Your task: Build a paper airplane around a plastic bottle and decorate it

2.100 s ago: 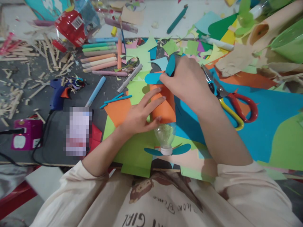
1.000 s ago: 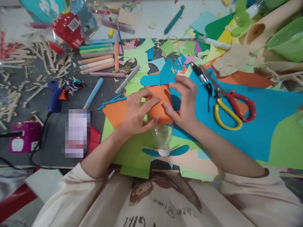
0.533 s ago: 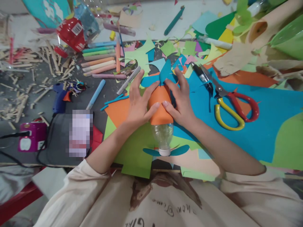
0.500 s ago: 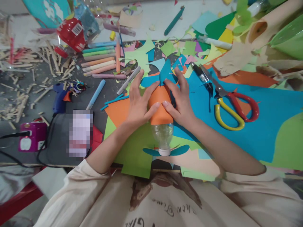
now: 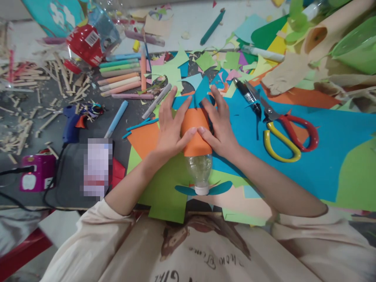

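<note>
Clear bottle (image 5: 198,167) lying near centre, white cap (image 5: 201,190) toward six o'clock, orange paper (image 5: 196,148) around its body, left hand (image 5: 170,131) at the paper's nine o'clock, right hand (image 5: 221,127) at three, both spread, thumbs touching it.

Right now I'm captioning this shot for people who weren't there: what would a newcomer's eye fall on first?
Probably the clear bottle partly wrapped in orange paper, at the centre between the left hand and right hand. Next, the scissors with one red and one yellow handle, lying to its right on a blue sheet. A red-labelled bottle also stands out, at upper left.
</note>
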`<state>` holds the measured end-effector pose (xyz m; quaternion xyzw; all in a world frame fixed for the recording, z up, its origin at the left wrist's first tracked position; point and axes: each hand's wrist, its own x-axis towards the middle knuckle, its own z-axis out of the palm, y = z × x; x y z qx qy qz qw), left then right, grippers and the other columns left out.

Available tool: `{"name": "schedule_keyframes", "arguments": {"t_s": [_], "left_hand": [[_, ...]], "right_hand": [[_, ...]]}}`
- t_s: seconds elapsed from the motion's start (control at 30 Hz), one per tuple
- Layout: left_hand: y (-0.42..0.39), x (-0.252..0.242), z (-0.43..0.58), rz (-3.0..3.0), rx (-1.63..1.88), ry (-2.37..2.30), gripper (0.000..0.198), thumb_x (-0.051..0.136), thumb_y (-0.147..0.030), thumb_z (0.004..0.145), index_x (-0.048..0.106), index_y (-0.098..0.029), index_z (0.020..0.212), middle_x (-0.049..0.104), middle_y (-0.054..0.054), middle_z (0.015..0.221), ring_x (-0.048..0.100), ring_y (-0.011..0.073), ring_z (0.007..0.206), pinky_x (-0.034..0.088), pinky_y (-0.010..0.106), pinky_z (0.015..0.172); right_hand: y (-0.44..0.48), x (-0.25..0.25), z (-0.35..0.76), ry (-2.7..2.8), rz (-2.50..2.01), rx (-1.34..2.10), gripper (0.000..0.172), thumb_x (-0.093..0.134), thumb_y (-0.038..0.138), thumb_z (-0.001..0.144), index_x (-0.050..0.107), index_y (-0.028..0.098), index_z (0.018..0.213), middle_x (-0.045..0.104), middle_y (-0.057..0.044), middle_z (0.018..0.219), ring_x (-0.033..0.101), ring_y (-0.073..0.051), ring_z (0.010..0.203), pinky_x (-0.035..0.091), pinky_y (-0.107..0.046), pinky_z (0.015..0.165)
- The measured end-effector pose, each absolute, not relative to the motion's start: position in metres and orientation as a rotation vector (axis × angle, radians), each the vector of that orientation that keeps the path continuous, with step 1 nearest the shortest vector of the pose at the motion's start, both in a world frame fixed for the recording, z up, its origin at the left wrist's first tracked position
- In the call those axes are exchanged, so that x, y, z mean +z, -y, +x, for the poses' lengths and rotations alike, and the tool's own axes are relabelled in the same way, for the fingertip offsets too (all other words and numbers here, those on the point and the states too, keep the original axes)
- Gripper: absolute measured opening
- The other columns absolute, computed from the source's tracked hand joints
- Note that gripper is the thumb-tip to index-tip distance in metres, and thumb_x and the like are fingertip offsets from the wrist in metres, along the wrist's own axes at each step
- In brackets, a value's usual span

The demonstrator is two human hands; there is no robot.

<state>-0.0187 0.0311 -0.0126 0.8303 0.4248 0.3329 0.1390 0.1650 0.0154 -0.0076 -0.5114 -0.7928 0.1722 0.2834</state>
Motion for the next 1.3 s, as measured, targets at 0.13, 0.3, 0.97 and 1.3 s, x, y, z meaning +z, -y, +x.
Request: {"name": "schedule_keyframes", "arguments": {"t_s": [0.13,0.3,0.97,1.3], "left_hand": [[-0.032,-0.018,-0.020,2.449,0.927,-1.226,0.064,0.024,-0.064,0.094,0.024,-0.033,0.149,0.015,0.005,0.160,0.019,0.0316,0.147,0.014,0.052,0.120],[-0.031,-0.018,-0.021,2.494,0.942,-1.222,0.067,0.018,-0.065,0.093,0.019,-0.031,0.151,0.013,0.006,0.161,0.019,0.0317,0.148,0.012,0.048,0.121],[-0.027,-0.020,-0.021,2.528,1.101,-1.265,0.047,0.035,-0.056,0.094,0.043,-0.033,0.134,0.044,0.009,0.142,0.041,0.0262,0.135,0.026,0.049,0.116],[-0.028,-0.027,-0.026,2.463,0.968,-1.292,0.053,0.033,-0.062,0.092,0.040,-0.032,0.135,0.041,0.009,0.143,0.036,0.0296,0.137,0.023,0.054,0.117]], "right_hand": [[-0.018,-0.013,0.167,2.123,-1.318,0.472,0.061,0.034,0.050,0.094,0.012,0.039,0.150,0.020,-0.001,0.158,0.013,-0.027,0.150,0.018,-0.052,0.120],[-0.020,-0.022,0.167,2.074,-1.219,0.510,0.064,0.026,0.060,0.094,0.002,0.043,0.151,0.012,0.004,0.160,0.010,-0.028,0.151,0.016,-0.054,0.120],[-0.019,-0.015,0.166,2.076,-1.176,0.550,0.052,0.026,0.051,0.097,0.009,0.050,0.146,0.006,0.010,0.159,0.007,-0.027,0.151,0.023,-0.056,0.120],[-0.020,-0.014,0.167,2.121,-1.201,0.591,0.057,0.033,0.048,0.096,0.007,0.053,0.147,0.015,0.011,0.158,0.006,-0.028,0.151,0.024,-0.057,0.120]]}}
